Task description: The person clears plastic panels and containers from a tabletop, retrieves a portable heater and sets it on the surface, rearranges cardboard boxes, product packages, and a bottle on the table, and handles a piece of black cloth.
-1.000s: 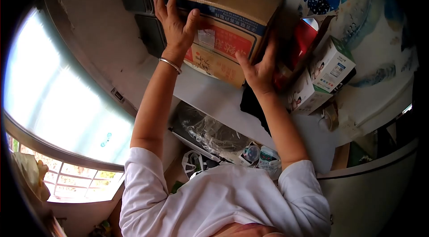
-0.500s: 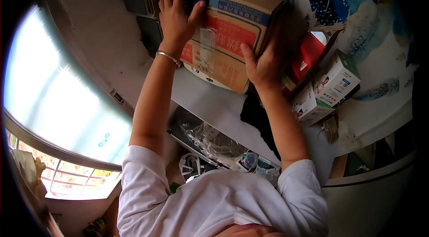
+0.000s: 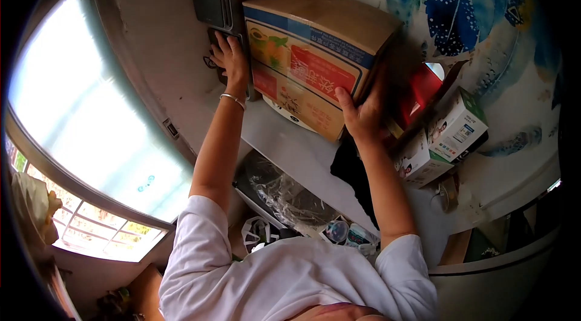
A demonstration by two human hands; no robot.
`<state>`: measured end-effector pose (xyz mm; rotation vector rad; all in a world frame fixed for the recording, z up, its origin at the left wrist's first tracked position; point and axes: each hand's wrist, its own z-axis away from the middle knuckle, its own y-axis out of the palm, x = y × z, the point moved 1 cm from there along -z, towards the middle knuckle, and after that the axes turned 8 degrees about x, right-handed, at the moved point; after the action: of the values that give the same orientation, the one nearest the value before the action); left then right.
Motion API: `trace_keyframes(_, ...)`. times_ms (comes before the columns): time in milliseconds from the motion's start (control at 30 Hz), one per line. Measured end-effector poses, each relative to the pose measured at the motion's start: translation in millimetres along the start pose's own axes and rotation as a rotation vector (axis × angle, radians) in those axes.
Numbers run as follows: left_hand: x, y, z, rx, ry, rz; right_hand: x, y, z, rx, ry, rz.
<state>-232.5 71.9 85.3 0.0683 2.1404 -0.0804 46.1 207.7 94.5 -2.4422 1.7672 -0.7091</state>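
Observation:
A large cardboard box (image 3: 318,92) with a blue band, red label panels and printed fruit stands tilted in view on a white surface. My left hand (image 3: 231,62) is at the box's left side, fingers spread against a dark case (image 3: 213,36); whether its palm touches the box I cannot tell. On the box's right edge, my right hand (image 3: 364,114) has its thumb on the printed front and its fingers round the shadowed side. A pale rounded object (image 3: 284,114) shows partly under the box.
Two white-and-green cartons (image 3: 457,124) and a red object (image 3: 426,88) are to the right. Black cloth (image 3: 352,173) hangs over the white shelf's edge (image 3: 290,148). Below lies a bin with clear plastic wrapping (image 3: 281,194). A bright window (image 3: 91,109) is at the left.
My left hand has left the box's top front edge and moved down to its left side, fingers spreading. My right hand keeps its hold. The view has shifted slightly.

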Motion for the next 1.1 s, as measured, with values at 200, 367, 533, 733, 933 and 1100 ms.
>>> trace_keyframes(200,7,10,2,-0.038,0.033,0.042,5,4,-6,-0.009,-0.018,0.101)
trace_keyframes(367,10,-18,4,0.001,0.148,0.131,11,-5,-8,-0.027,-0.056,0.152)
trace_keyframes(533,-43,-24,29,-0.127,0.326,-0.101,9,-7,-4,-0.033,-0.026,0.051)
trace_keyframes(733,-117,-4,41,0.056,0.712,-0.081,19,-22,-30,-0.097,-0.057,0.050)
trace_keyframes(933,-112,31,16,0.183,0.776,-0.269,9,-16,6,-0.077,0.125,0.045)
trace_keyframes(1100,-118,39,16,0.114,0.864,-0.236,34,-30,37,0.096,0.121,0.090)
